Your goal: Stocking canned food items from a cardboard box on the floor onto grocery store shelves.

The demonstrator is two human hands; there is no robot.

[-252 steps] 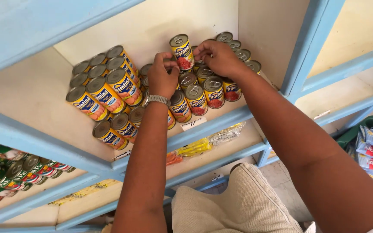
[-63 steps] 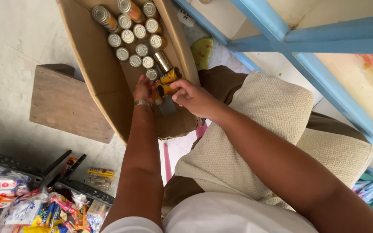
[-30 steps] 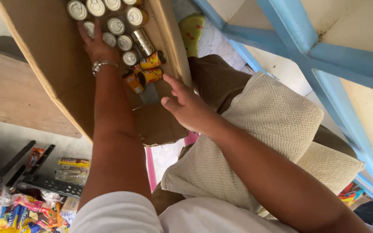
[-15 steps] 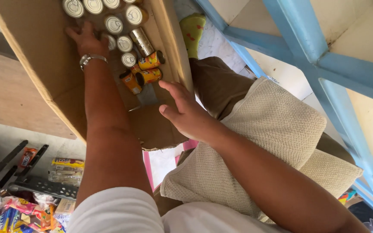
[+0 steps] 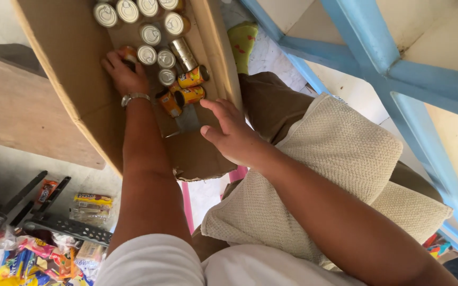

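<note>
Shifted lower in the cardboard box (image 5: 70, 79) since half a second back: left hand (image 5: 125, 77), wristwatch (image 5: 134, 97) on the wrist, now curled over an upright orange-labelled can (image 5: 128, 53) at the box's left side, fingers wrapped round it but grip partly hidden, so hard to say whether closed fully. Right hand (image 5: 231, 132) open, fingers spread and empty, hovering over the box's near right corner, just beside two toppled cans (image 5: 191, 87) with orange and yellow labels. More upright cans (image 5: 139, 21) with silver tops packed at the far end of the box, one plain silver can (image 5: 185, 53) lying on its side among them. Beige knitted cushion (image 5: 313, 175) right of the box, on the lap over brown trousers. Blue shelf frame (image 5: 377, 58) further right of the box. Snack packets (image 5: 33, 249) on the floor below the box's left side
</note>
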